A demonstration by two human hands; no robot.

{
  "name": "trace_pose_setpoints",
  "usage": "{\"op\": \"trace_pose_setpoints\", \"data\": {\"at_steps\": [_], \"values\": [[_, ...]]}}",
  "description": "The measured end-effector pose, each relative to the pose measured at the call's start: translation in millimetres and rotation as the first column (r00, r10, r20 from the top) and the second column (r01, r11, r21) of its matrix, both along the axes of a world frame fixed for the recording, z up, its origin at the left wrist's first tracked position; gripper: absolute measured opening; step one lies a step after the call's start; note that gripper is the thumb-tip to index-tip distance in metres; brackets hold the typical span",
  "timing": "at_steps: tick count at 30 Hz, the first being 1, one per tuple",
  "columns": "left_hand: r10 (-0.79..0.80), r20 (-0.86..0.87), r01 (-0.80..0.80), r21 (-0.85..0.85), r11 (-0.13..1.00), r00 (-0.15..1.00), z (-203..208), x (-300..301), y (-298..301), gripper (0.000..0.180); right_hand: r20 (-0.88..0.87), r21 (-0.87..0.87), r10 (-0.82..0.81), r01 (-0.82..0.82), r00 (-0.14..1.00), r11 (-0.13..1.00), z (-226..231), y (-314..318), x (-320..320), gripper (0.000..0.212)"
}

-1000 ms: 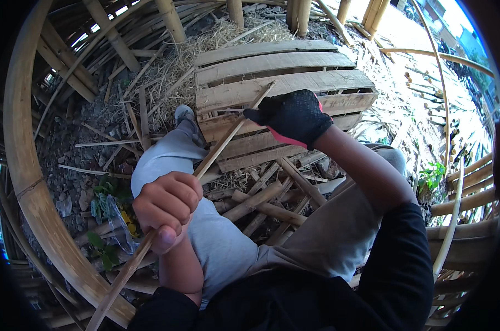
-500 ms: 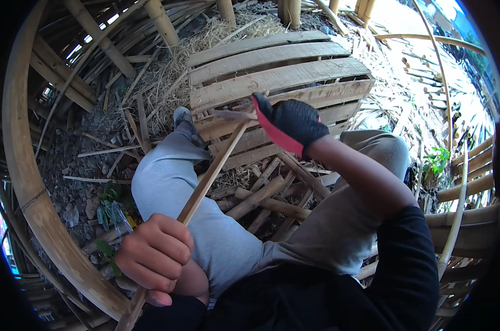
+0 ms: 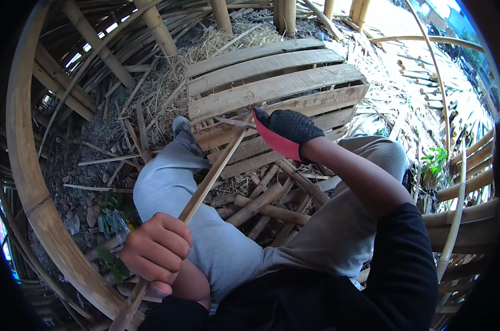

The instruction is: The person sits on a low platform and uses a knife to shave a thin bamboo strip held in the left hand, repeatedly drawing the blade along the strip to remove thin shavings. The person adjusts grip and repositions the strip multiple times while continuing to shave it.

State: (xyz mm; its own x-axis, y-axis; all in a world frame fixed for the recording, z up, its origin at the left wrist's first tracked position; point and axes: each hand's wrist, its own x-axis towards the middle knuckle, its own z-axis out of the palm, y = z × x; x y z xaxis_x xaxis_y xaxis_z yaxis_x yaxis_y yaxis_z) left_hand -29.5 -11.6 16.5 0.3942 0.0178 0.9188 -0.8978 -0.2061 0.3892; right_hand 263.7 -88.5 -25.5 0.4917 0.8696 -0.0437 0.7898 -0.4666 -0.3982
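My bare left hand is wrapped round a long split bamboo strip, which slants up and away over my left thigh. Closed in a black and pink glove, my right hand grips a knife. Its thin blade points left and lies across the far part of the strip; the handle is hidden in the glove. Behind the blade stands a crate of pale wooden slats, and the strip's far end reaches up to its front. I cannot tell how deep the blade sits in the bamboo.
Between my legs lie several cut bamboo pieces. Straw and shavings cover the ground left of the crate. A thick curved bamboo pole rises on the left, thinner ones on the right. A small green plant grows at right.
The gloved hand and knife have come slightly nearer along the strip. My left hand keeps its hold with barely any movement. The view has shifted a little.
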Motion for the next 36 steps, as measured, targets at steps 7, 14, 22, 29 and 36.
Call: {"op": "trace_pose_setpoints", "data": {"at_steps": [7,14,22,29,36], "values": [[0.077,-0.024,-0.079,-0.101,0.992,0.997,2.1,-2.8,1.8,0.069,-0.400,-0.093,-0.143,0.115,0.905,0.989,-8.3,2.3,67.9,0.062],[0.149,-0.028,-0.152,-0.161,0.975,0.988,-0.4,-8.5,5.6,0.066,0.081,0.266,0.190,-0.205,0.978,0.942,-2.8,-4.5,20.5,0.058],[0.252,-0.028,-0.249,-0.283,0.926,0.967,2.6,-5.4,-8.0,0.066,0.483,0.495,0.219,-0.471,0.848,0.730,-16.8,-3.6,-0.1,0.050],[0.219,-0.068,-0.229,-0.241,0.943,0.973,5.9,-7.1,-13.8,0.067,0.489,0.551,0.191,-0.471,0.851,0.689,-29.8,7.7,-4.1,0.056],[0.247,0.055,-0.216,-0.330,0.919,0.967,-5.2,-2.7,-17.1,0.055,0.482,0.499,0.208,-0.461,0.851,0.734,-26.0,14.8,-8.9,0.038]]}}
